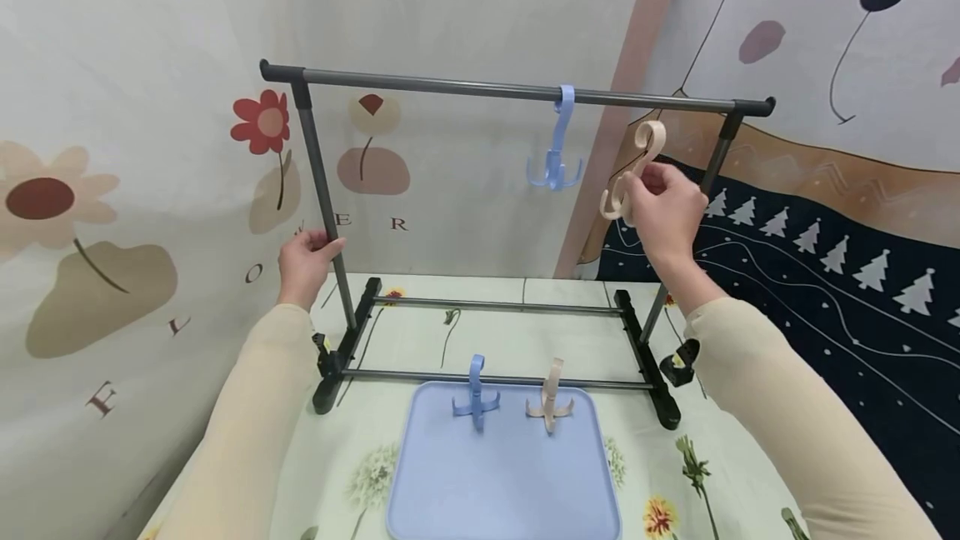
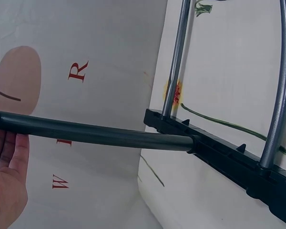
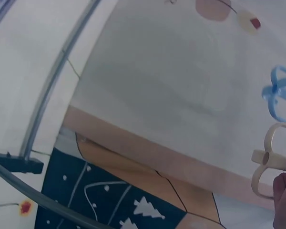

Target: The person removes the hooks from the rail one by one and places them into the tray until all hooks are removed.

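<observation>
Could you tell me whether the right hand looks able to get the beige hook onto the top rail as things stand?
Probably yes: the right hand holds the beige hook just below the top rail, right of the hanging blue hook, with nothing between them.

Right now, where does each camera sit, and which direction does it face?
Head: looks forward and down at rack, blue tray, both hands and sleeves.
Left wrist: faces rack post and base; left hand grips the post.
Right wrist: faces the backdrop; fingertips beside beige hook.
Shared: hanging blue hook in head and right wrist.
</observation>
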Motion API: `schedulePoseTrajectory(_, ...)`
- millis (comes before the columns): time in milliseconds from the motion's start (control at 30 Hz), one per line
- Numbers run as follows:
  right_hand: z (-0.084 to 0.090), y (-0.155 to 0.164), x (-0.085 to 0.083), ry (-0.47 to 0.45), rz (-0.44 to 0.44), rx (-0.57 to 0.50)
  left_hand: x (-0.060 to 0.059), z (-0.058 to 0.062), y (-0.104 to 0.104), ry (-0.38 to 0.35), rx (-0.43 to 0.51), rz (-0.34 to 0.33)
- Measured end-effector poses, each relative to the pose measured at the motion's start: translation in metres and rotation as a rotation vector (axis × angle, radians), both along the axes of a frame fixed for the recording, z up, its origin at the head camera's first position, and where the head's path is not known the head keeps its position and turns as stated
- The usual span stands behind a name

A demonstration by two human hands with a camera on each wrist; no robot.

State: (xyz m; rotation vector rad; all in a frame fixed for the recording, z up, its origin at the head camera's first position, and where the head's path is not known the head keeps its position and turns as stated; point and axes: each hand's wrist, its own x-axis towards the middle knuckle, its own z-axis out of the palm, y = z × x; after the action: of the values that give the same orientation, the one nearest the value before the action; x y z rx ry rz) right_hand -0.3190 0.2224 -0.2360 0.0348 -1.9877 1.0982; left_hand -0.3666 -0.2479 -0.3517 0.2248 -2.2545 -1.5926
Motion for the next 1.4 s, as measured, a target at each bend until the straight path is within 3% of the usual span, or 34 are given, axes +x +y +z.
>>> schedulePoseTrajectory(367, -0.037, -0.007, 0.017, -0.072, 0.059, 0.089, 0.002, -0.003, 0.000, -0.017, 0.004, -0.009)
schedulePoseTrajectory(733, -0.068, -0.030, 0.044, -0.159, 0.278, 0.038, -0.002, -0.002, 0.000, -0.003, 0.003, -0.011)
schedulePoseTrajectory(1067, -0.097, -0.061, 0.068, -0.291, 0.498, -0.029, -0.002, -0.001, -0.001, -0.005, -0.010, -0.004)
schedulePoseTrajectory(1400, -0.147, -0.095, 0.094, -0.433, 0.638, -0.076, -0.003, -0.002, -0.002, -0.003, 0.002, -0.009)
